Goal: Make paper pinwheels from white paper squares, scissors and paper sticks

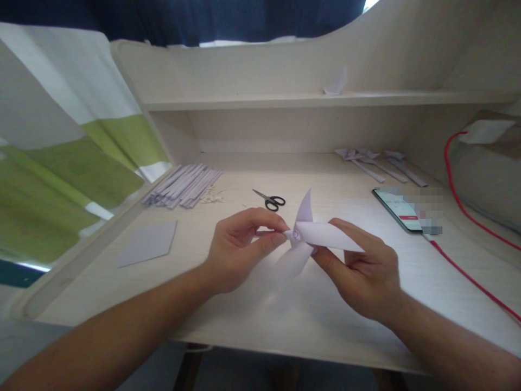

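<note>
A white paper pinwheel (pixel 325 234) with several curved blades is held above the desk between both hands. My left hand (pixel 240 244) pinches it near the centre with thumb and forefinger, at the base of its left-pointing blade. My right hand (pixel 362 271) grips it from behind; the fingers are partly hidden by the blade on that side, and the thumb presses below it. Just beyond the hands lies a pair of scissors (pixel 272 201) with black handles, closed, its tips pointing to the far left.
A stack of folded paper strips (pixel 185 184) lies at the left, beside small pale sticks (pixel 214 195). Nearer is a paper sheet (pixel 150 244). Finished-looking pinwheels on strips (pixel 370 163) lie back right, near a phone (pixel 399 209) with a red cable (pixel 472 274). Folded paper (pixel 337 86) sits on the shelf.
</note>
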`<state>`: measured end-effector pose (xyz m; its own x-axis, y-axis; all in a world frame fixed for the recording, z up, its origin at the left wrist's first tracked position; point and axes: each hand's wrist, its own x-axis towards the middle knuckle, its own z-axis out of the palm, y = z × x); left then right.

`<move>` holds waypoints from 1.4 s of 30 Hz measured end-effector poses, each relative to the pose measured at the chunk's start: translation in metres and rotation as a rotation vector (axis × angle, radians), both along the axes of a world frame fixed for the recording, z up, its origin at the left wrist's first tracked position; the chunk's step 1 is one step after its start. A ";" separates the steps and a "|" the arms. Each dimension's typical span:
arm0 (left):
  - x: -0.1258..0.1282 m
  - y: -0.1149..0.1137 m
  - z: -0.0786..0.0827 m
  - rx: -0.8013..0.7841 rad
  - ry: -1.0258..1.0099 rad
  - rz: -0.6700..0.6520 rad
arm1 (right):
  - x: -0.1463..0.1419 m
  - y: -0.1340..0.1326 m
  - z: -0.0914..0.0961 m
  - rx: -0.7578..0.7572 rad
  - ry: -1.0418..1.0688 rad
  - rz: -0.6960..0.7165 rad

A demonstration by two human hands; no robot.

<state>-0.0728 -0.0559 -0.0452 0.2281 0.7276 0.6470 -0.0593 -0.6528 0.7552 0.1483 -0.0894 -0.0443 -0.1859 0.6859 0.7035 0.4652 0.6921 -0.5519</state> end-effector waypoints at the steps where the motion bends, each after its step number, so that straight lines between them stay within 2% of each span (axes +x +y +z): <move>1: 0.000 0.000 0.000 0.001 -0.003 -0.003 | 0.000 0.000 -0.001 -0.002 0.001 0.002; 6: 0.000 0.000 -0.001 -0.001 -0.010 0.010 | -0.001 0.002 -0.005 0.024 0.051 0.059; 9: 0.000 0.001 -0.003 -0.003 -0.064 -0.024 | -0.002 0.001 -0.005 0.015 0.046 0.082; 14: 0.002 0.004 -0.005 -0.072 -0.165 -0.124 | -0.004 0.000 -0.006 -0.025 0.006 0.018; 20: 0.002 0.004 -0.005 -0.028 -0.142 -0.099 | -0.004 0.001 -0.005 0.004 0.011 -0.008; 26: 0.002 0.004 -0.006 -0.002 -0.126 -0.094 | -0.003 0.001 -0.001 -0.058 -0.013 0.079; 32: 0.001 0.004 -0.004 -0.017 -0.085 -0.086 | -0.006 0.002 -0.002 0.009 0.011 -0.022; 42: -0.002 0.004 -0.004 0.004 -0.009 -0.040 | -0.002 0.001 -0.009 -0.003 0.001 0.042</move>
<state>-0.0752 -0.0519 -0.0489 0.2509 0.7153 0.6523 -0.0927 -0.6530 0.7517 0.1463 -0.0880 -0.0531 -0.2137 0.6796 0.7017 0.4349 0.7094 -0.5546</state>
